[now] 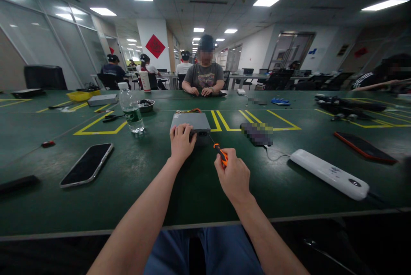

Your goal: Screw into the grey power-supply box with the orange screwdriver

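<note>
A grey metal box (194, 120), which looks like a computer power supply, lies on the green table with coloured wires (192, 111) at its far edge. My left hand (182, 140) rests on its near left corner, fingers over the top and front, thumb by the front face. In my right hand (233, 174) is a screwdriver (221, 154) with an orange and black handle, gripped in closed fingers. Its thin shaft points up and left toward the box's front right corner. Whether the tip touches the box, I cannot tell.
Left of the box stand a water bottle (132, 112) and a metal bowl (146, 104); a phone (87, 165) lies nearer. To the right are a white power strip-like bar (329, 173) with a cable and an orange-edged phone (364, 146). A person (204, 74) sits opposite.
</note>
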The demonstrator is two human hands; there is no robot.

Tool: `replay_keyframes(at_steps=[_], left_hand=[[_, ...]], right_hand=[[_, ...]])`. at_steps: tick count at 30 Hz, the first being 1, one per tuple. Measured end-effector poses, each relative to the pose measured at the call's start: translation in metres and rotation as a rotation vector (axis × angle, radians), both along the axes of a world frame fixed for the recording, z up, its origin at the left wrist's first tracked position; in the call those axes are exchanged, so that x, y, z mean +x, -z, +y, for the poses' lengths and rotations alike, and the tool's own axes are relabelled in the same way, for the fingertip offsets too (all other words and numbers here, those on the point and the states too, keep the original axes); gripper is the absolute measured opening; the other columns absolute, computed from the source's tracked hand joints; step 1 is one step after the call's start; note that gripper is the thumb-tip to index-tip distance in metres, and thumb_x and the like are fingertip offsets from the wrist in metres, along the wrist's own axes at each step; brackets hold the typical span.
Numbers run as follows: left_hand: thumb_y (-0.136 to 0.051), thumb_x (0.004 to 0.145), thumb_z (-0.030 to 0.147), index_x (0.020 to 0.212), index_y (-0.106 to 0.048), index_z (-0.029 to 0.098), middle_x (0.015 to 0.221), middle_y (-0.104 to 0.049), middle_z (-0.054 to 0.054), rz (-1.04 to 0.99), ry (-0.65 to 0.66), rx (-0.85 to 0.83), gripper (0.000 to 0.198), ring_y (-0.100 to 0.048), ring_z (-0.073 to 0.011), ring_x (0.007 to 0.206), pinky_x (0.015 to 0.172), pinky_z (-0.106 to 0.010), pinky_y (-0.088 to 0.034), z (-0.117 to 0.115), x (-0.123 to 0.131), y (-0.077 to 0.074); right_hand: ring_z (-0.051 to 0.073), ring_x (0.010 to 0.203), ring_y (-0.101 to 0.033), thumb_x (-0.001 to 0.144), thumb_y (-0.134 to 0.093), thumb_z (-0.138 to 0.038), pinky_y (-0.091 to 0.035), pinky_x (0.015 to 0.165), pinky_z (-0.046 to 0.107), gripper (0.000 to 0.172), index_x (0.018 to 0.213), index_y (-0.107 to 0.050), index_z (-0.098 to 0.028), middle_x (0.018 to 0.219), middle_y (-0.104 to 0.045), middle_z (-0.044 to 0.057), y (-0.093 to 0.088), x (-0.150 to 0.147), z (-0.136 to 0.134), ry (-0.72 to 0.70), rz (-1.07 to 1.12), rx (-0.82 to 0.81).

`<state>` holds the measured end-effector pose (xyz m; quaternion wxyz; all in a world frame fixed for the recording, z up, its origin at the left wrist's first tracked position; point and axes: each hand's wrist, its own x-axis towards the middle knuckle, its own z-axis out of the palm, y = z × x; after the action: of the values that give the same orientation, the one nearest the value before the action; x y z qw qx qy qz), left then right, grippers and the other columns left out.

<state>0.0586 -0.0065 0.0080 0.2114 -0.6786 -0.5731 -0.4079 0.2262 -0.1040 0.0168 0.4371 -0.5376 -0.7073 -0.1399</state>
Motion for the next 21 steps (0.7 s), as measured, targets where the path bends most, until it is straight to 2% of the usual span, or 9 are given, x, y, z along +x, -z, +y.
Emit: replay_keyframes(at_steps=[13,15,18,21], left_hand=[[-0.048,0.082,0.030,0.104,-0.053,0.023,0.113,-0.056,-0.007,0.003,-0.002,-0.005,0.024,-0.048,-0.0226,0.109,0.105,-0.042,-0.023,-0.0008,-0.0004,-0.0007],[-0.048,0.082,0.030,0.105,-0.053,0.023,0.113,-0.056,-0.007,-0.003,0.003,-0.008,0.024,-0.048,-0.0227,0.109,0.105,-0.042,-0.023,-0.0010,-0.0002,-0.0009],[-0.047,0.083,0.030,0.105,-0.053,0.024,0.113,-0.056,-0.007,-0.015,0.017,-0.009,0.024,-0.048,-0.0228,0.110,0.105,-0.042,-0.022,-0.0012,-0.0001,-0.0011],[-0.047,0.083,0.030,0.105,-0.054,0.024,0.114,-0.056,-0.008,-0.019,0.023,-0.013,0.024,-0.048,-0.0232,0.110,0.105,-0.043,-0.022,-0.0013,-0.0001,-0.0012]], right_hand=[[0.017,0.060,-0.056,0.091,-0.035,-0.025,-0.039,0.058,0.026,0.017,0.090,-0.049,-0.016,0.070,-0.057,0.003,-0.0008,-0.0002,-0.0010,-0.033,-0.017,-0.010],[0.019,0.064,-0.057,0.090,-0.037,-0.024,-0.042,0.061,0.029,0.016,0.092,-0.050,-0.015,0.078,-0.057,0.006,-0.0008,-0.0014,-0.0021,-0.047,-0.039,-0.012],[0.023,0.079,-0.057,0.087,-0.040,-0.023,-0.045,0.066,0.034,0.019,0.100,-0.049,-0.013,0.102,-0.053,0.014,-0.0007,-0.0047,-0.0045,-0.084,-0.074,-0.004],[0.023,0.089,-0.056,0.089,-0.038,-0.020,-0.047,0.072,0.033,0.023,0.107,-0.048,-0.013,0.105,-0.052,0.014,0.0000,-0.0082,-0.0053,-0.148,-0.124,0.002]])
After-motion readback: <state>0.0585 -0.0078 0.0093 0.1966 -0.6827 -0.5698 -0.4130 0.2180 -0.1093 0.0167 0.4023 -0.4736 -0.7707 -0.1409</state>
